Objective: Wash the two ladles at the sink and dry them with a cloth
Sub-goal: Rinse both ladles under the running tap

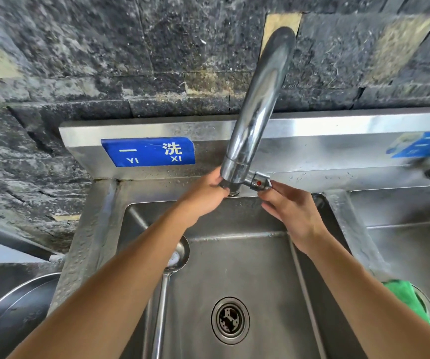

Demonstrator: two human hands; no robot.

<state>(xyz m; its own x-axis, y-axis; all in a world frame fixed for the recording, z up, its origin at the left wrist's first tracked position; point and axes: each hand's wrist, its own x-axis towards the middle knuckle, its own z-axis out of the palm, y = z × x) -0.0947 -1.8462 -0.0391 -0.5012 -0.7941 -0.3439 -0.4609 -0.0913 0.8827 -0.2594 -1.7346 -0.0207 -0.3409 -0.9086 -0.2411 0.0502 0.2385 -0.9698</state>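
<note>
Gripping tap (258,99) base: left hand (203,195); right hand (293,211) pinches lever (259,181). No water visible. Ladle (176,255) lies in sink (260,268), lower centre. Washing and drying judged pending. Cloth (408,296) lower right, untouched.

Right of the drain (230,320) the sink (265,275) floor is free; left lies a ladle (176,257); beyond, the tap (258,107) overhangs.

The sink (260,268) was dull brushed steel; the tap (258,104) above it gleamed glossy chrome; the wall (105,47) behind it was rough stone.
</note>
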